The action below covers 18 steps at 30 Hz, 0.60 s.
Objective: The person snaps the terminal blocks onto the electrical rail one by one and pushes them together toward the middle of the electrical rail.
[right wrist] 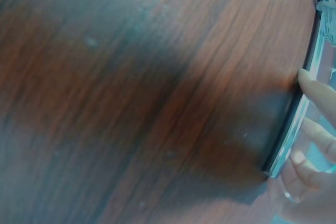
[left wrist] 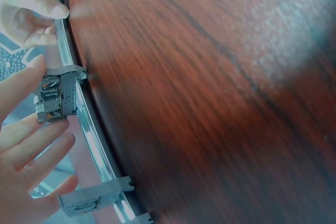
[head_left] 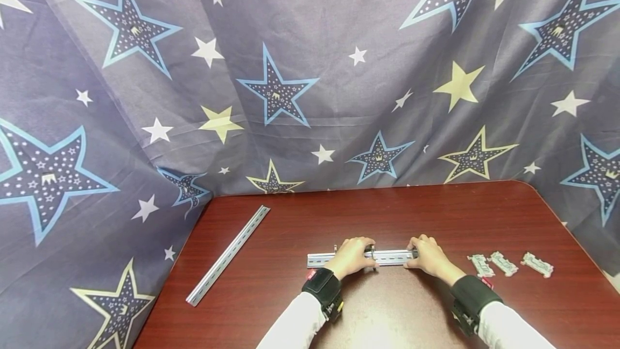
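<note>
A slotted metal rail point(head_left: 392, 257) lies crosswise on the table between both hands. The left hand point(head_left: 352, 256) has its fingers around a grey module point(head_left: 372, 252) seated on the rail; in the left wrist view the fingers of the left hand point(left wrist: 31, 145) lie beside that module point(left wrist: 59, 94), and a second grey module point(left wrist: 97, 196) sits farther along the rail point(left wrist: 92, 140). The right hand point(head_left: 431, 257) grips the rail near its right end, its thumb on the near edge and its fingers on the far side, as the right wrist view shows at the rail point(right wrist: 294, 127).
A longer slotted rail point(head_left: 227, 256) lies diagonally at the left of the table point(head_left: 271, 306). Several pale green modules, among them one point(head_left: 537, 264) farthest right, lie to the right of the right hand. A star-patterned cloth point(head_left: 300, 144) hangs behind the table.
</note>
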Motion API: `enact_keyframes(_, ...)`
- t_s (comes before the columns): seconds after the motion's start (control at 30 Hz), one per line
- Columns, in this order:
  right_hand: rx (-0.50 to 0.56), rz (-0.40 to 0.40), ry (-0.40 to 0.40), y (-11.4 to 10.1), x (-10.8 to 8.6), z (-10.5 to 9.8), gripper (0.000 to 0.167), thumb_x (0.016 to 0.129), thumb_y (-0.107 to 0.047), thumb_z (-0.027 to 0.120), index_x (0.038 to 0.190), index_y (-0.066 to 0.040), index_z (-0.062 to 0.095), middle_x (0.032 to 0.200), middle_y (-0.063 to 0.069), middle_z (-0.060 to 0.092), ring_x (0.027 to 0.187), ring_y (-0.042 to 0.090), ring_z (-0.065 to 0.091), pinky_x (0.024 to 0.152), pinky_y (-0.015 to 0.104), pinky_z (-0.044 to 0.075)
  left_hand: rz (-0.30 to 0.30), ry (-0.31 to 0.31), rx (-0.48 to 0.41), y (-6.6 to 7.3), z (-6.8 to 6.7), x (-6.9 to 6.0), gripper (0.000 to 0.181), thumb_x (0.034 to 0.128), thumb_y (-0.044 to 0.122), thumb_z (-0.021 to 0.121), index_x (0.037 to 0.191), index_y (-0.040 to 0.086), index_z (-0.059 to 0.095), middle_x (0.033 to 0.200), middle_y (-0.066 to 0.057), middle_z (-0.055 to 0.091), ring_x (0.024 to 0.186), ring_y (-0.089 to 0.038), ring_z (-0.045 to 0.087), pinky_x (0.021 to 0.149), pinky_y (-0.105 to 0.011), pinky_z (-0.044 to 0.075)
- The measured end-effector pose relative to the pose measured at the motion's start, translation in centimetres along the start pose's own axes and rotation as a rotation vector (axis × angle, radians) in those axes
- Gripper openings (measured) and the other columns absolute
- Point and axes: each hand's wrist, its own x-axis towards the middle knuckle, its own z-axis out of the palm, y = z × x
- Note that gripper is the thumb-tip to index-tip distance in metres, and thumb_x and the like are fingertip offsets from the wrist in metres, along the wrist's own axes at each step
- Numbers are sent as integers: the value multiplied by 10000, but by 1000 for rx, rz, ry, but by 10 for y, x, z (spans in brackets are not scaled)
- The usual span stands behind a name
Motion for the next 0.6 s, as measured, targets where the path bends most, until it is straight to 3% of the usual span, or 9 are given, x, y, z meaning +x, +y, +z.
enact_keyframes(0.6, -4, 12, 3, 0, -1, 1, 349, 565, -233, 776, 791, -70, 565, 802, 92, 498, 779, 311, 480, 641, 443, 403, 16, 11, -26, 4, 4, 0, 500, 695, 331, 711, 1118, 92, 595, 1082, -21, 620, 1006, -154, 565, 809, -316, 412)
